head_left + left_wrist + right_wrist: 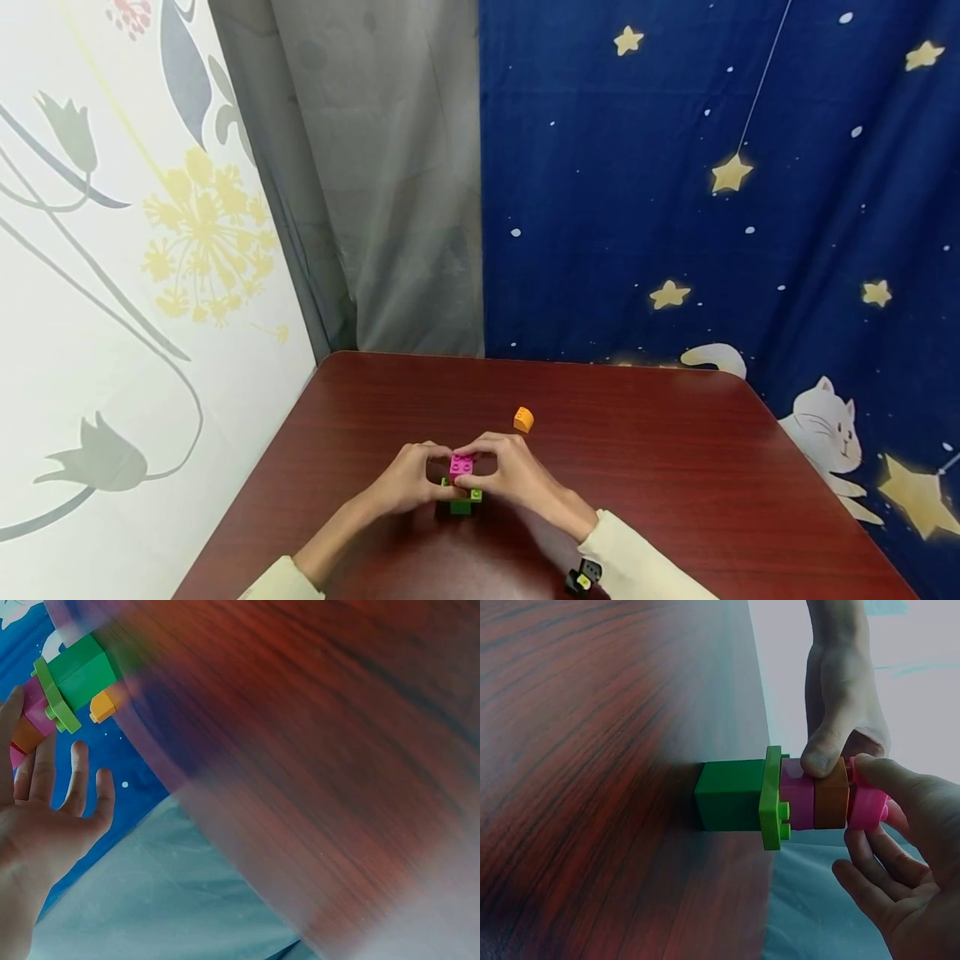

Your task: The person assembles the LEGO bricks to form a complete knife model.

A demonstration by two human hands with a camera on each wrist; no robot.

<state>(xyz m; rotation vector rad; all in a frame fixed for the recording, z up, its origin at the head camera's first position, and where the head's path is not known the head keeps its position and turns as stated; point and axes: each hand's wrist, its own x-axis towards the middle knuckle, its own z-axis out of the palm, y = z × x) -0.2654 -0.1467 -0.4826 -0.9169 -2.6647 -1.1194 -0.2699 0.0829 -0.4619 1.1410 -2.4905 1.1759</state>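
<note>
A small tower of toy building bricks stands on the table between both hands. Its dark green block [731, 796] is at the bottom, under a lime green plate [770, 799], a purplish-pink brick [797, 806] and a brown brick [831, 808]. The hot pink brick [461, 468] tops it; a thin gap shows under it in the right wrist view. My right hand [517, 475] pinches this top brick between thumb and fingers. With thumb and fingers, my left hand [405, 479] grips the tower's sides around the brown and purplish-pink bricks.
An orange brick with a curved side [523, 420] lies on the table [637, 467] beyond the right hand. A small black object [583, 577] is beside the right sleeve. Behind the table hang a grey curtain [405, 208] and a blue star-patterned one [585, 208].
</note>
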